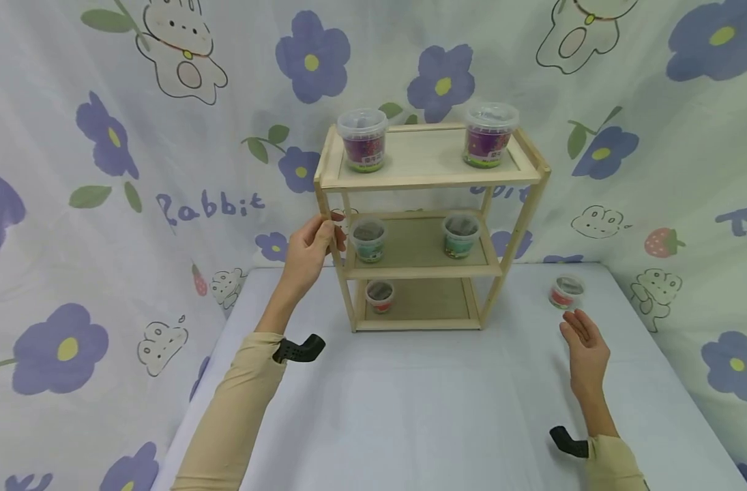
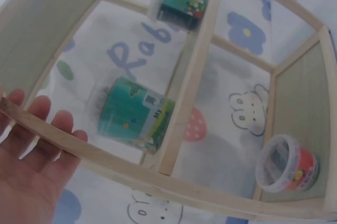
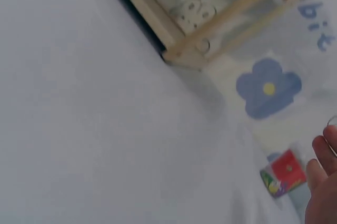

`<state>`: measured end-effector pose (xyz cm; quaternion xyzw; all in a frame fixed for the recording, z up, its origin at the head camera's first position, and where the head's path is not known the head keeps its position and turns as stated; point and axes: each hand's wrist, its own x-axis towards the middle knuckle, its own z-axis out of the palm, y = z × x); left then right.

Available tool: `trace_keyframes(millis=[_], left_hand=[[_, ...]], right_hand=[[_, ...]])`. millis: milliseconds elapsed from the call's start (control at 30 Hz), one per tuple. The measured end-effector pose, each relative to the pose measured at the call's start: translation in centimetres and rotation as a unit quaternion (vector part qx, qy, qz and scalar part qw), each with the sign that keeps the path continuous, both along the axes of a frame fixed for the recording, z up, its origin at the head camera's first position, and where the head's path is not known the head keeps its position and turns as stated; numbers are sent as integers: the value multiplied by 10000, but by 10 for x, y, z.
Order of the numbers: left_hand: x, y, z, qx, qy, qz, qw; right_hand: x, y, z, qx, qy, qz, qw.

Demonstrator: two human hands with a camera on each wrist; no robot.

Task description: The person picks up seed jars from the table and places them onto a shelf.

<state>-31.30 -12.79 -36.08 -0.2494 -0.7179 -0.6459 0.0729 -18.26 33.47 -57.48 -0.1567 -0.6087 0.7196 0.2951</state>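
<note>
My left hand [image 1: 308,254] grips the left front post of a three-tier wooden shelf [image 1: 422,183], fingertips curled round the wood in the left wrist view. On the right of the table, my right hand [image 1: 588,354] is just in front of a small clear tub with a red label [image 1: 566,292], fingers loosely bent and holding nothing. A like red-labelled tub [image 1: 381,297] sits at the left of the bottom tier. Two green-labelled tubs, the left one [image 1: 368,240] and the right one [image 1: 461,236], stand on the middle tier.
Two larger purple-labelled tubs, a left one [image 1: 364,142] and a right one [image 1: 488,136], stand on the top tier. A white cloth covers the table [image 1: 410,409]. Behind the shelf hangs a curtain [image 1: 183,157] printed with flowers and rabbits.
</note>
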Motion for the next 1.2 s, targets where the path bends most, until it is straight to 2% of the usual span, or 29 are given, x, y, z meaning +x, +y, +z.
trace_keyframes(millis=[167,433,567,800,933,1200], left_hand=[[0,0,0,-74,36,19,10000],[-2,0,-2,-120,-13,88,9999],[-3,0,-2,-122,-30,93,9999],[-1,-1,0,-95,-52,136,9998],[0,-1,1,-107,-19,169,9998],[-2,-1,-2,-130,1,144,9998]], right_hand=[[-16,24,-10,153,-573,-260,9979],[-48,48,-22,469,-1425,-66,9887],[-68,56,-28,861,-1794,49,9800],[-96,56,-29,1346,-1896,-86,9726],[-102,54,-27,1330,-2149,-98,9675],[-108,56,-33,1197,-2298,-248,9655]])
